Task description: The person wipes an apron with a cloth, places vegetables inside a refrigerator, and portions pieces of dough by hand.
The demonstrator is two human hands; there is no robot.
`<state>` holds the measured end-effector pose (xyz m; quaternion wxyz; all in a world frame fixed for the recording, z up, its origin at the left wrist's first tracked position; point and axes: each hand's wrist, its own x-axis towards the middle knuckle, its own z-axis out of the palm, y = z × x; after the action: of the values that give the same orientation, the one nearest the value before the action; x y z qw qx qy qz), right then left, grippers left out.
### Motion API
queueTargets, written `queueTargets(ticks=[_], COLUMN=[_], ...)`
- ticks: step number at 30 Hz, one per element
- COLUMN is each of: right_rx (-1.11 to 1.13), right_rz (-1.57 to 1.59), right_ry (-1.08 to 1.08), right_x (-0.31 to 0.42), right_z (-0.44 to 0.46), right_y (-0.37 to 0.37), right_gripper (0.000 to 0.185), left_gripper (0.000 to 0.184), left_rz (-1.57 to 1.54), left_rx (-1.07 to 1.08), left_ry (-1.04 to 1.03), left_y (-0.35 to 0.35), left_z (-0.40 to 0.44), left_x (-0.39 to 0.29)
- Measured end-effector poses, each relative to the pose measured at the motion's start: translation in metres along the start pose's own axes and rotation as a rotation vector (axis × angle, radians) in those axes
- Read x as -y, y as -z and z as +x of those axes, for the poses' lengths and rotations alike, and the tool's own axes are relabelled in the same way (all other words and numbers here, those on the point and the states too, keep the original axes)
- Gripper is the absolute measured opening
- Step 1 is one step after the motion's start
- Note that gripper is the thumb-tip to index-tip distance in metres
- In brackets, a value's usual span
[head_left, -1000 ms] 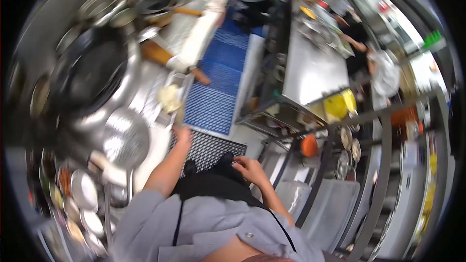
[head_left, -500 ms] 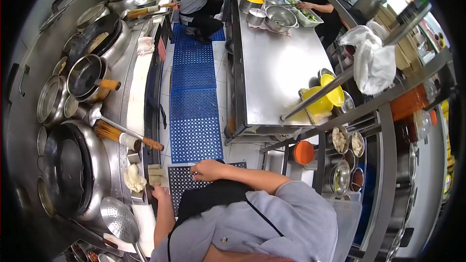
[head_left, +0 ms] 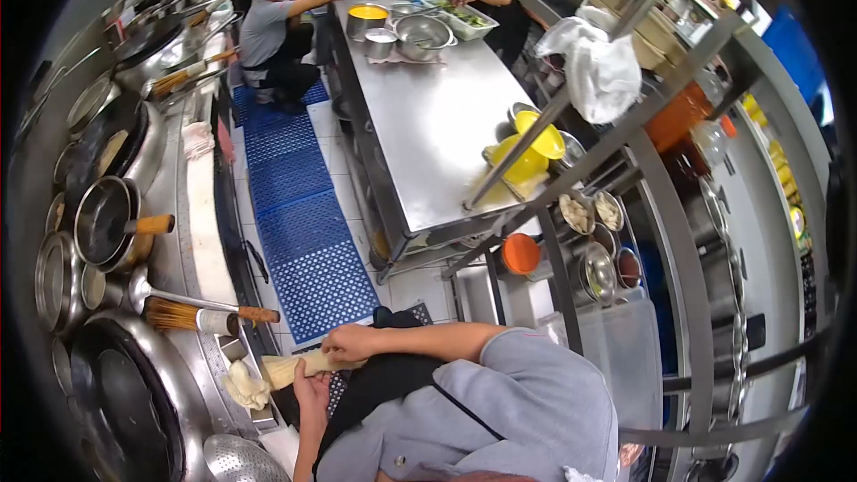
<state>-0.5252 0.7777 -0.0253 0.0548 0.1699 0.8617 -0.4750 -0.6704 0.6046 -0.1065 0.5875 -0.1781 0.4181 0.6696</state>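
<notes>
A folded, pale yellow cloth stretches across the front of my apron, beside the counter edge. My left hand grips it from below, fingers closed around its middle. At its right end, my right hand is closed on the cloth from above. Just left of the cloth, a crumpled cream cloth lies on a small metal container at the stove's edge. A bamboo wok brush and a wooden-handled ladle lie just beyond.
A large wok and a perforated skimmer are on the left. Ahead runs a blue mat, where a co-worker crouches. The steel table holds pots and yellow bowls. A metal rack stands right.
My left hand has lifted the pale cloth from the counter edge, and my right hand has come down onto it. The view has turned, so the surroundings sit further left.
</notes>
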Motion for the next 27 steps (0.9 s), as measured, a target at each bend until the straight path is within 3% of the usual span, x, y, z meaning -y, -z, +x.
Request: queueTargets(ticks=[3, 6, 10, 11, 15, 18, 22, 24, 25, 27], right_rx=[-0.127, -0.102, -0.182, -0.314, -0.138, -0.063, -0.374, -0.48, -0.336, -0.341], right_rz=[-0.069, -0.125, -0.097, -0.102, -0.112, 0.21, 0.051, -0.087, -0.09, -0.071], right_ry=[0.156, 0.109, 0.111, 0.147, 0.076, 0.35, 0.323, 0.258, 0.25, 0.228], right_x=[0.004, -0.009, -0.011, -0.01, 0.024, 0.039, 0.016, 0.002, 0.004, 0.016], right_z=[0.005, 0.025, 0.038, 0.038, 0.042, 0.051, 0.078, 0.088, 0.084, 0.068], right_y=[-0.021, -0.033, -0.034, -0.036, -0.037, -0.059, -0.077, -0.072, -0.062, -0.062], right_gripper=[0.047, 0.053, 0.037, 0.024, 0.016, 0.025, 0.027, 0.028, 0.028, 0.029], left_gripper=[0.042, 0.042, 0.043, 0.042, 0.042, 0.042, 0.045, 0.043, 0.042, 0.039], left_rz=[0.001, -0.107, 0.107, 0.139, 0.176, 0.127, 0.997, 1.165, 1.236, 1.33], left_rx=[0.12, 0.281, 0.331, 0.34, 0.461, 0.76, 0.53, 0.404, 0.342, 0.228], left_ry=[0.008, 0.058, 0.004, -0.011, -0.077, -0.154, -0.795, -0.76, -0.704, -0.562], left_y=[-0.013, -0.012, -0.009, -0.001, 0.075, 0.109, 0.047, 0.037, 0.034, 0.025], left_z=[-0.008, -0.014, -0.031, -0.024, 0.066, 0.125, 0.105, 0.095, 0.093, 0.089], left_x=[-0.007, -0.019, -0.028, -0.029, -0.016, 0.004, 0.018, 0.019, 0.016, 0.008])
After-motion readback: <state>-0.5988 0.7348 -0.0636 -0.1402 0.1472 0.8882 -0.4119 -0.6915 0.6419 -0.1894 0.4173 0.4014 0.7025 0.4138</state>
